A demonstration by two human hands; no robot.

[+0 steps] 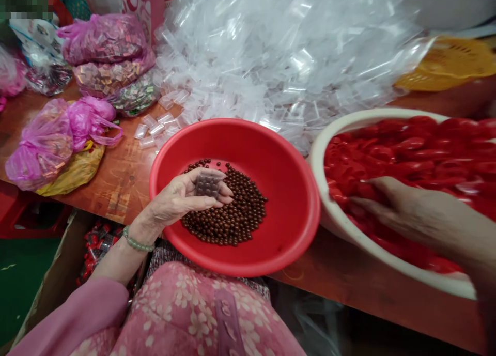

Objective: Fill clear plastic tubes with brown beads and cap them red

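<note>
The left hand (182, 198) has its grip closed on a small clear plastic sachet (208, 184) holding dark beads, with the thumb and fingers together around it. The sachet sits at the fingertips, above the red basin. It looks nearly square, so its long axis is hard to tell; its top edge slants slightly downward toward the right of view, the way the fingers point.

Directly below the grip, loose brown beads (236, 216) lie heaped in a red plastic basin (271, 149). To the right of that grip, the blurred right hand (403, 206) reaches into a white basin (321, 154) full of glossy red plastic pieces (411, 149). Its fingers are among the pieces, but whether this grip is open or closed cannot be told.

Beyond the left grip, a large heap of empty clear sachets (271, 51) spreads across the wooden table (124, 185). Farther left sit pink plastic bags (103, 38) of foil packets. A green bead bracelet (135, 245) circles the left wrist, just behind the grip.
</note>
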